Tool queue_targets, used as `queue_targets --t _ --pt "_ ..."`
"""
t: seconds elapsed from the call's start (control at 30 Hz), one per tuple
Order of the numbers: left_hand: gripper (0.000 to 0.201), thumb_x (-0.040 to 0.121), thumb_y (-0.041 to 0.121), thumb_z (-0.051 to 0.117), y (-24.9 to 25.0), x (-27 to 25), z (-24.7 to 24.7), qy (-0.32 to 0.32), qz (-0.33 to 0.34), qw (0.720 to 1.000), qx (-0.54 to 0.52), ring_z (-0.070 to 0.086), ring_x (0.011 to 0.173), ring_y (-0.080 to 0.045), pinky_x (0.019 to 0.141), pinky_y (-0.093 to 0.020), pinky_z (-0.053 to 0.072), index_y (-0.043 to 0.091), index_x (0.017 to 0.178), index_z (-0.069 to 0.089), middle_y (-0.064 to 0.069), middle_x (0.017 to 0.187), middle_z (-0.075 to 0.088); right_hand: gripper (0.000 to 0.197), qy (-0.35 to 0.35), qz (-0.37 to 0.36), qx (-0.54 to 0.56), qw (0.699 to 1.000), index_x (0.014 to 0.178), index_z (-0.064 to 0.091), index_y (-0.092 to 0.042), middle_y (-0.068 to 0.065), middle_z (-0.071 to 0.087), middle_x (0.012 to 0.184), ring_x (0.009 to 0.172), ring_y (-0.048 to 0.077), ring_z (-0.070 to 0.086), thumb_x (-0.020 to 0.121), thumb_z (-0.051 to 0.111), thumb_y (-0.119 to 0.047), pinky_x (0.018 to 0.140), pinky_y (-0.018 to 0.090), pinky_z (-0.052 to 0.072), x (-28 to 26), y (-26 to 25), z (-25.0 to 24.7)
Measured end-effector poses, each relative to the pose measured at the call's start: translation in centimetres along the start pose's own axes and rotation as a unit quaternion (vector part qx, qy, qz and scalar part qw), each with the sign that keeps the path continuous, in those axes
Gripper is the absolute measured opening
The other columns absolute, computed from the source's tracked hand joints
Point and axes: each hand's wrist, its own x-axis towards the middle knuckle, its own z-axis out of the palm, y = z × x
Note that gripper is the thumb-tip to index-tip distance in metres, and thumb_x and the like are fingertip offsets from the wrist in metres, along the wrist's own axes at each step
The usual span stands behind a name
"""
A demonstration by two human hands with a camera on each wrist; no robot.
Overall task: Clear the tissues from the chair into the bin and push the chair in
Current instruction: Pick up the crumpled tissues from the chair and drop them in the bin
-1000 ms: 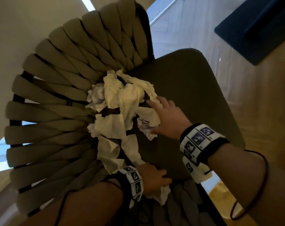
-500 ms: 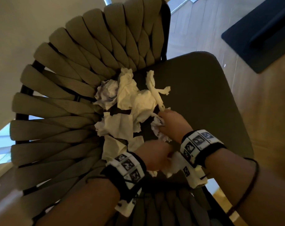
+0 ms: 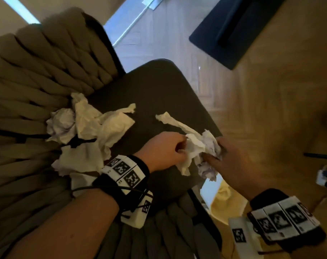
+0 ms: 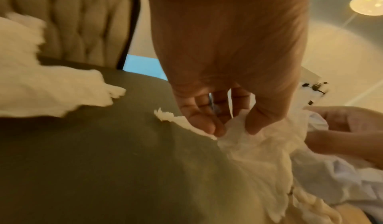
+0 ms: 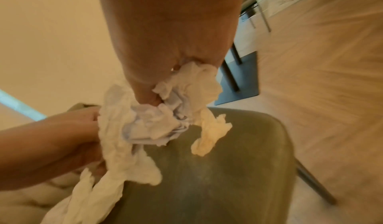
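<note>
With our left hand point(image 3: 166, 150) and right hand point(image 3: 231, 159) both pinching one loose wad of tissues point(image 3: 200, 148) at mid-frame, trailing strips may tear or drop onto the seat point(image 3: 159, 86).

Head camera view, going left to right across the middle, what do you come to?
Woven chair back → loose pile of tissues on the seat → left hand → bunch of tissues gripped by both hands → right hand → wooden floor.

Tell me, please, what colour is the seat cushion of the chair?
The seat cushion is dark olive green; the right wrist view shows it best.
</note>
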Motion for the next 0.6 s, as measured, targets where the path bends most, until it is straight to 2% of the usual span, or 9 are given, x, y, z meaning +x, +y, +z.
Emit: queue_targets --t 0.1,0.17,0.27,0.33,0.4,0.47,0.5,0.57,0.6 --pt "0.021 0.084 0.028 0.061 4.5 2.8 3.9 -0.042 0.035 0.998 0.010 0.063 0.088 -0.014 0.083 -0.033 0.055 0.019 0.103 0.063 0.001 0.096 0.065 0.016 0.063 0.054 0.076 0.994 0.086 0.060 -0.024 -0.006 0.065 0.074 0.070 0.012 0.063 0.079 0.072 -0.032 0.061 0.029 0.052 -4.3 3.7 -2.1" --pt "0.018 0.081 0.026 0.062 7.8 4.7 7.3 -0.083 0.052 0.995 0.032 0.064 0.082 -0.019 0.078 -0.039 0.057 0.015 0.095 0.064 -0.002 0.090 0.065 0.013 0.105 0.092 0.106 0.985 0.082 0.059 -0.031 -0.015 0.065 0.067 0.063 0.001 0.061 0.080 0.072 -0.033 0.054 0.012 0.043 -7.5 6.7 -3.3" --pt "0.015 0.081 0.024 0.061 12.5 7.3 12.7 -0.160 0.070 0.979 0.103 0.059 0.067 -0.025 0.065 -0.041 0.054 0.011 0.073 0.057 -0.007 0.075 0.061 0.014 0.153 0.167 0.104 0.969 0.087 0.062 -0.026 -0.011 0.065 0.070 0.069 0.002 0.063 0.082 0.070 -0.036 0.051 0.007 0.040 -11.8 11.8 -4.2" --pt "0.024 0.085 0.020 0.058 14.6 9.2 16.2 -0.217 0.073 0.961 0.154 0.047 0.059 -0.025 0.059 -0.035 0.043 0.011 0.065 0.048 -0.009 0.068 0.052 0.018 0.175 0.209 0.121 0.954 0.085 0.063 -0.020 -0.005 0.065 0.070 0.065 0.009 0.062 0.082 0.070 -0.037 0.050 0.012 0.041 -14.1 15.8 -3.4" --pt "0.017 0.089 0.018 0.055 16.2 11.2 19.1 -0.263 0.074 0.938 0.212 0.045 0.062 -0.021 0.060 -0.031 0.039 0.008 0.076 0.053 -0.007 0.071 0.049 0.022 0.184 0.247 0.146 0.940 0.084 0.062 -0.018 -0.002 0.064 0.069 0.063 0.013 0.060 0.082 0.070 -0.038 0.047 0.015 0.039 -15.8 19.5 -2.1" --pt "0.015 0.090 0.017 0.055 16.9 13.2 21.8 -0.285 0.057 0.926 0.242 0.049 0.075 -0.021 0.067 -0.032 0.043 0.005 0.094 0.064 -0.006 0.082 0.051 0.022 0.175 0.279 0.177 0.927 0.087 0.063 -0.022 -0.004 0.065 0.070 0.064 0.009 0.061 0.081 0.069 -0.042 0.049 0.014 0.039 -16.8 22.8 -0.4" --pt "0.020 0.090 0.018 0.056 16.5 14.5 23.3 -0.288 0.035 0.923 0.252 0.051 0.078 -0.020 0.064 -0.030 0.044 0.005 0.101 0.065 -0.004 0.085 0.052 0.024 0.166 0.295 0.192 0.921 0.090 0.064 -0.025 -0.005 0.067 0.072 0.066 0.008 0.063 0.081 0.067 -0.047 0.053 0.018 0.044 -17.1 24.4 0.7" --pt "0.025 0.089 0.024 0.057 16.0 16.5 26.4 -0.286 0.000 0.914 0.288 0.054 0.077 -0.018 0.056 -0.023 0.045 0.015 0.112 0.063 -0.002 0.091 0.057 0.033 0.139 0.322 0.221 0.910 0.092 0.062 -0.031 -0.004 0.069 0.075 0.070 0.013 0.066 0.077 0.062 -0.060 0.059 0.035 0.053 -17.4 27.2 2.9" --pt "0.030 0.087 0.029 0.059 15.9 17.3 27.8 -0.280 -0.006 0.906 0.318 0.058 0.080 -0.018 0.058 -0.025 0.049 0.021 0.116 0.061 -0.003 0.097 0.061 0.033 0.128 0.331 0.237 0.905 0.089 0.060 -0.031 -0.003 0.068 0.075 0.070 0.016 0.066 0.075 0.061 -0.061 0.061 0.040 0.054 -17.2 28.3 3.9"
